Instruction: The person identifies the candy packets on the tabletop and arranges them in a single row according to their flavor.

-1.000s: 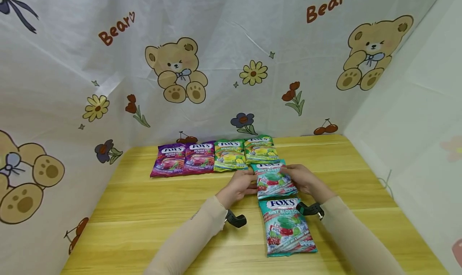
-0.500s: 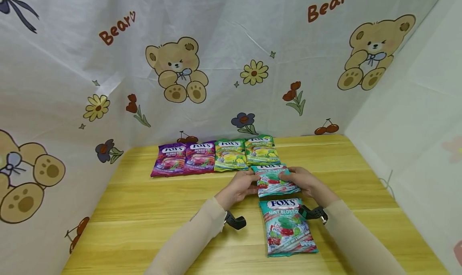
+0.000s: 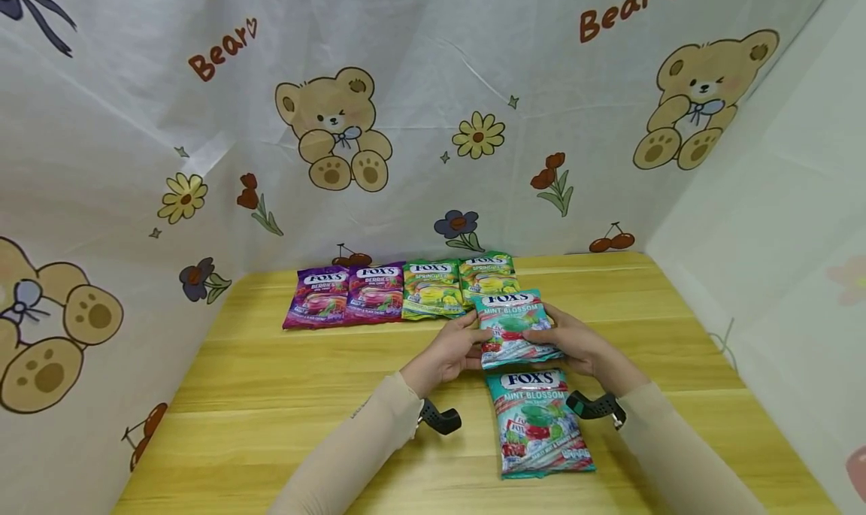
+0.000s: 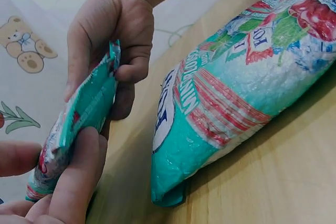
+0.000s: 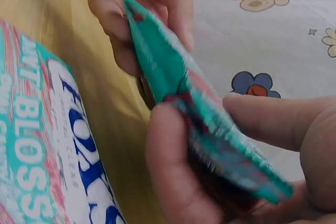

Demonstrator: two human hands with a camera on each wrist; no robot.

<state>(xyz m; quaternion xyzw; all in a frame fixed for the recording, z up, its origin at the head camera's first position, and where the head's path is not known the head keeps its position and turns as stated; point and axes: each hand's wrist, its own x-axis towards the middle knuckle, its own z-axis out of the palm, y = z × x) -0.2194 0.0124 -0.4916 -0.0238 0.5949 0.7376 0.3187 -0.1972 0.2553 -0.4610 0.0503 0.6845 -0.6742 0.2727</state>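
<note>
Both hands hold a teal Mint Blossom candy bag point(image 3: 510, 331) by its sides, raised and tilted over the table. My left hand point(image 3: 446, 355) grips its left side, thumb on the front and fingers behind. On the opposite side, my right hand point(image 3: 580, 343) pinches the bag with its thumb across the printed front. Seen edge-on in the left wrist view, the held bag point(image 4: 86, 106) sits between both sets of fingers. Just nearer to me, a second teal Mint Blossom candy bag point(image 3: 541, 432) lies flat, front up.
Along the back of the wooden table point(image 3: 284, 410) lie two purple Berries candy bags point(image 3: 318, 297) and two green-yellow candy bags point(image 3: 433, 289) in a row. The held bag overlaps the rightmost one in the head view. A bear-print cloth point(image 3: 406, 64) hangs behind the table.
The held bag first tips flatter, then comes up with its front facing me more, its top edge now overlapping the green-yellow bag. My right hand shifts slightly right. The other bags stay put.
</note>
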